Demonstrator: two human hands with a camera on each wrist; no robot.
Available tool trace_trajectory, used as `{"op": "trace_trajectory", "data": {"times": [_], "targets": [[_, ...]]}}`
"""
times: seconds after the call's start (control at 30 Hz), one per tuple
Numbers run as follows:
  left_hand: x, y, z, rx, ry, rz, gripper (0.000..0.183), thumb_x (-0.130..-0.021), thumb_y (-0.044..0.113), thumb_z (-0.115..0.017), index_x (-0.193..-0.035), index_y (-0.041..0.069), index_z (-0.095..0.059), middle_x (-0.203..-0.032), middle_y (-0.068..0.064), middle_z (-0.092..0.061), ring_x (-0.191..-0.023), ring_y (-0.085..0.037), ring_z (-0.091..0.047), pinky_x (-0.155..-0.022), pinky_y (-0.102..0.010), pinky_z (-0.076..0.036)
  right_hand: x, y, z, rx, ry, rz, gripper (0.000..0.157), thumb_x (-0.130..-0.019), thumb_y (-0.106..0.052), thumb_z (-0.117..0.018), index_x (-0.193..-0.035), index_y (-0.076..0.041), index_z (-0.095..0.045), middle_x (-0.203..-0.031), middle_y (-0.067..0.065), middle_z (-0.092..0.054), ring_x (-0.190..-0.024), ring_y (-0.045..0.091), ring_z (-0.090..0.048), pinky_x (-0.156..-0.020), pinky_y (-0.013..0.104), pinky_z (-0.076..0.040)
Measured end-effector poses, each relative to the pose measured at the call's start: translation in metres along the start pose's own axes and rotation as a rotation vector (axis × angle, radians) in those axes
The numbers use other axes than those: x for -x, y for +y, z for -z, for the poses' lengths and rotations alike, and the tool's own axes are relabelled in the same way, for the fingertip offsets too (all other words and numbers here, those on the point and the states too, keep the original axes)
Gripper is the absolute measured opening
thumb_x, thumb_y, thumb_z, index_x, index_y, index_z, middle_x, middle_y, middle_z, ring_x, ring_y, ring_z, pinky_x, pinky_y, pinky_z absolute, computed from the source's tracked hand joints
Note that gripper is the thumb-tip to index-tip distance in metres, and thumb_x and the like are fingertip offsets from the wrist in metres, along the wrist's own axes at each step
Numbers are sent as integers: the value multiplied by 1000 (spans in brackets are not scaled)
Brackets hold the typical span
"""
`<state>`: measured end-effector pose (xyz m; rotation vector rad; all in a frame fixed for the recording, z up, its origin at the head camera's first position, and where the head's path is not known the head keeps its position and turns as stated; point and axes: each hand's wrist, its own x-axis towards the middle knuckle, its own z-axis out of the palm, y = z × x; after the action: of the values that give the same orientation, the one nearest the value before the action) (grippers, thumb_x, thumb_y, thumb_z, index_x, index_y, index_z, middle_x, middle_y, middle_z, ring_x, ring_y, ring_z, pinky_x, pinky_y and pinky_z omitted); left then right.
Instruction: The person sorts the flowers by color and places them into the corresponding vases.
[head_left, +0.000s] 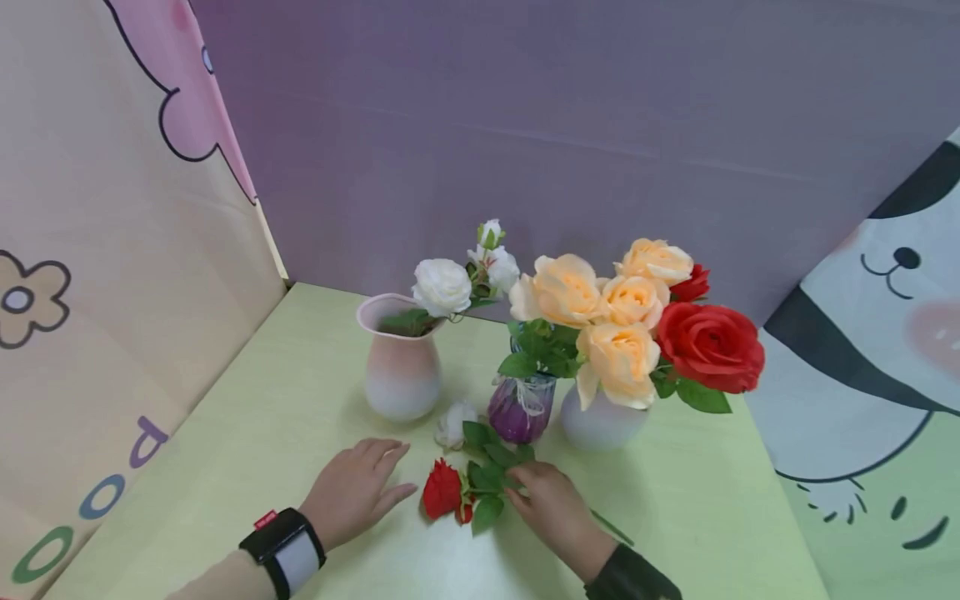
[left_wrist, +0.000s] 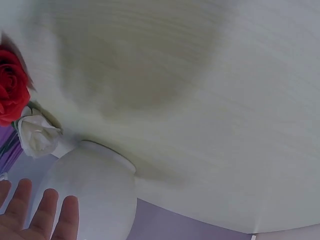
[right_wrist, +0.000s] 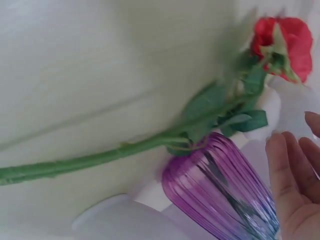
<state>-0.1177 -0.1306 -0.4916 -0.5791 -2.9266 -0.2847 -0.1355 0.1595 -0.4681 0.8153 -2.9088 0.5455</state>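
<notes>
A red rose (head_left: 442, 490) with green leaves lies on the table, its stem running right beneath my right hand (head_left: 551, 508). The fingertips of that hand are right at the leaves; in the right wrist view its fingers are extended beside the rose stem (right_wrist: 125, 150), not curled round it. My left hand (head_left: 358, 487) hovers left of the red bloom, fingers spread and holding nothing. Behind the red rose lies a white rose (head_left: 455, 425), close in front of a purple glass vase (head_left: 521, 408).
A pink-and-white vase (head_left: 403, 375) with white roses (head_left: 442, 287) stands at the back left. Right of the purple vase, a pale round vase (head_left: 603, 421) sits below peach roses (head_left: 618, 358) and a large red rose (head_left: 711, 346). Printed cloth walls (head_left: 525, 150) enclose the table (head_left: 705, 500).
</notes>
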Motion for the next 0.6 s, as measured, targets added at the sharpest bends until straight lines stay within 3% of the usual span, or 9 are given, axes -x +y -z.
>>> {"op": "trace_trajectory", "data": {"times": [0.3,0.6], "targets": [[4,-1,-7,-1,-11,6,58,-95,53,-57,-132,8,-62,-126,-10,-65,-117,-27,-61,-92,-45,-55,7,9,-23,169,134,167,18,-75,-9,-82,-90,-7,-71,-86,5,-70,-79,19,-65,-72,32,-58],[6,0,-10,6,-9,33,56,-94,51,-60,-130,8,-63,-125,-9,-66,-115,-27,-61,-90,-44,-56,13,23,-44,349,165,212,19,-72,-8,-82,-88,-7,-71,-87,5,-69,-77,18,-65,-71,29,-59]]}}
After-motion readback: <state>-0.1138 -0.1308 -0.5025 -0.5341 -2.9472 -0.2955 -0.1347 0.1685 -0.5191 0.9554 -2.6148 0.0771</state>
